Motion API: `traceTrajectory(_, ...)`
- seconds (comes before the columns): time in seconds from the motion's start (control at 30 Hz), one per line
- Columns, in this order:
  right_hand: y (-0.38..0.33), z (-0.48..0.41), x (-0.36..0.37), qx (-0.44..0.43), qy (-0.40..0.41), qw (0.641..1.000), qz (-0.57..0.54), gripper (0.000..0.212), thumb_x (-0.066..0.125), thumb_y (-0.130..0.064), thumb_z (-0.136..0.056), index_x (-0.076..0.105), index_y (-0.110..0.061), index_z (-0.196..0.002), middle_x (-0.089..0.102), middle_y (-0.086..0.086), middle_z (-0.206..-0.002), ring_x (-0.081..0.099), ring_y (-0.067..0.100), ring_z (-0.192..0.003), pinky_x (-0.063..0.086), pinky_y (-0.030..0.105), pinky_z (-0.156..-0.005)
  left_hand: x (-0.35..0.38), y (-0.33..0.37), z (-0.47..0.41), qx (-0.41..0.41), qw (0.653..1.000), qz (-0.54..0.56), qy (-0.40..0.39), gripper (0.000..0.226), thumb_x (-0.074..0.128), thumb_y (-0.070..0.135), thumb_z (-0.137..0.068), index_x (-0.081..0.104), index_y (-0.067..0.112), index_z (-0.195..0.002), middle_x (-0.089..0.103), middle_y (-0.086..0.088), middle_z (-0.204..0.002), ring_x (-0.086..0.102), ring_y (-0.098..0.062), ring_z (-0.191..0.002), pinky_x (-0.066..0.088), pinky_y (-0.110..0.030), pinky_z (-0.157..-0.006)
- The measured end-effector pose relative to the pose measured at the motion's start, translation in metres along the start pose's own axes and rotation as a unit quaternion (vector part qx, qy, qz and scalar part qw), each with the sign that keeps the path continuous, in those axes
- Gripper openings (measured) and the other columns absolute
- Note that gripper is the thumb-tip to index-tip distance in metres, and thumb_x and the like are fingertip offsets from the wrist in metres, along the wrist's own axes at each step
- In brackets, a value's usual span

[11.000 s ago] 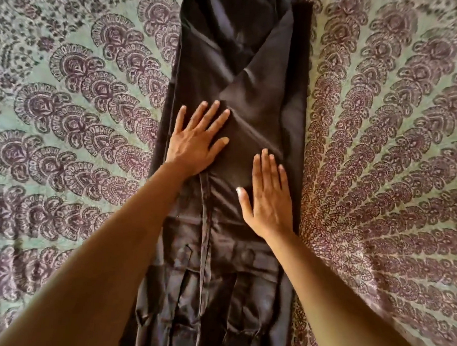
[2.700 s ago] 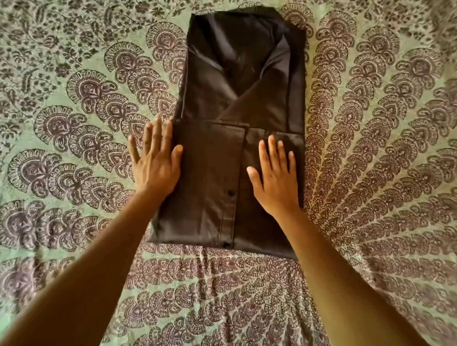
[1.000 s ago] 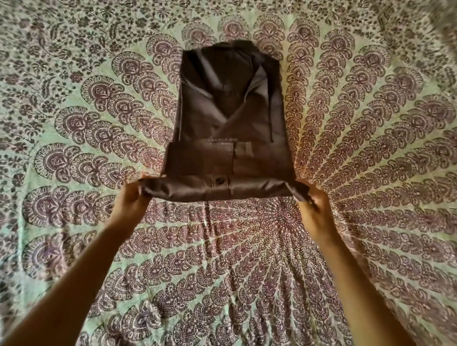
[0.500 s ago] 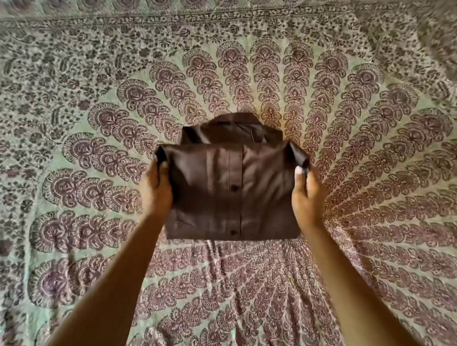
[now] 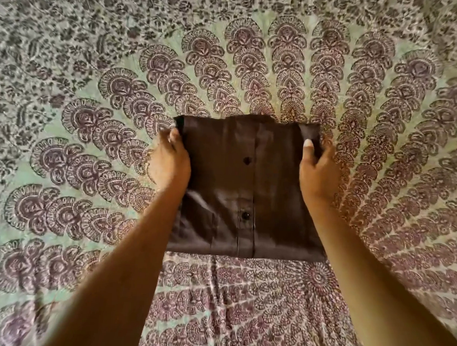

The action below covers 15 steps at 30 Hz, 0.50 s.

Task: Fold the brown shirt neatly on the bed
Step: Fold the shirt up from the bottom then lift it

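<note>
Shirt (image 5: pixel 271 201): brown, folded to a compact rectangle, front upward; it lies on the bed (image 5: pixel 75 90), at the middle of the fan pattern.
Placket (image 5: pixel 248 189): runs from the near edge to the far edge, just left of the rectangle's centre.
Buttons (image 5: pixel 246 161): two, dark, one beyond the other on the placket.
Left hand (image 5: pixel 169 161): grips the far left corner, thumb on top, fingers curled round the edge.
Right hand (image 5: pixel 318 172): grips the far right corner, thumb on the top face, fingers hidden under the fold.
Near edge: straight and flat on the bed.
Far edge: possibly raised a little by both hands; the view does not settle it.
Spread (image 5: pixel 241 305): pale green with purple-brown motifs, lightly creased in front of the shirt.
</note>
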State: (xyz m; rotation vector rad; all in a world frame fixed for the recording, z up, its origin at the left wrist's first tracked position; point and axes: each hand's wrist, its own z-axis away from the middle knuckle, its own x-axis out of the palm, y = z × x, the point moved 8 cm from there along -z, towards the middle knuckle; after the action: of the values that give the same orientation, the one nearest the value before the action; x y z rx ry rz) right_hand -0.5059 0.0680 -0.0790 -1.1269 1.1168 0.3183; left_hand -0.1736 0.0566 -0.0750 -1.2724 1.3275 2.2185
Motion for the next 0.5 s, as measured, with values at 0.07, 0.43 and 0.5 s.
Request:
traceTrajectory(0.07, 0.0, -0.002, 0.001, -0.005, 0.013, 1.0, 0.02, 0.042, 0.04, -0.038, -0.098, 0.052, -0.001, -0.111, 0.066, 0.024, -0.096, 0.063, 0.04, -0.085, 0.034, 0.037, -0.058, 0.001, -0.005, -0.005, -0.02, 1.0, 0.013, 0.01, 0.05, 0.032, 0.054, -0.095, 0.054, 0.014, -0.114, 0.063, -0.016, -0.11, 0.06, -0.034, -0.099, 0.043, -0.039, -0.079)
traceTrajectory(0.43, -0.012, -0.002, -0.006, -0.043, 0.078, 0.991, 0.101, 0.038, 0.041, -0.037, -0.093, 0.05, -0.008, -0.117, 0.057, 0.014, -0.114, 0.056, 0.034, -0.102, 0.041, 0.041, -0.075, -0.019, -0.018, -0.007, -0.074, 0.987, -0.104, 0.097, 0.038, 0.043, 0.034, -0.095, 0.052, 0.005, -0.117, 0.056, -0.015, -0.118, 0.048, -0.025, -0.096, 0.03, -0.034, -0.082)
traceTrajectory(0.5, -0.043, 0.012, -0.006, -0.17, 0.095, 0.977, 0.091, 0.04, 0.042, -0.033, -0.093, 0.049, -0.011, -0.125, 0.054, 0.012, -0.127, 0.05, 0.03, -0.116, 0.036, 0.041, -0.091, -0.02, 0.006, 0.005, 0.019, 0.982, -0.128, 0.139, 0.04, 0.036, 0.036, -0.096, 0.048, 0.009, -0.122, 0.051, -0.012, -0.124, 0.045, -0.025, -0.114, 0.027, -0.04, -0.096)
